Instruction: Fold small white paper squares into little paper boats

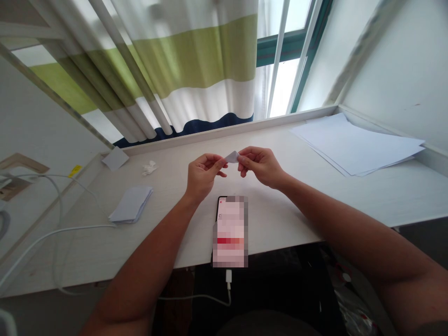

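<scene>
A small folded piece of white paper [231, 157] is held above the white desk [287, 205] between both hands. My left hand [202, 173] pinches its left edge with thumb and fingers closed. My right hand [259, 164] pinches its right edge, fingers curled. Just below the hands a phone [230, 232] lies flat near the desk's front edge, with a white charging cable [228, 280] plugged into its bottom end.
A stack of large white sheets [357, 144] lies at the back right. A small pile of cut paper [131, 204], a paper square [115, 158] and a crumpled scrap [149, 167] sit on the left. White cables [56, 228] run over the left edge. A striped curtain [175, 70] hangs behind.
</scene>
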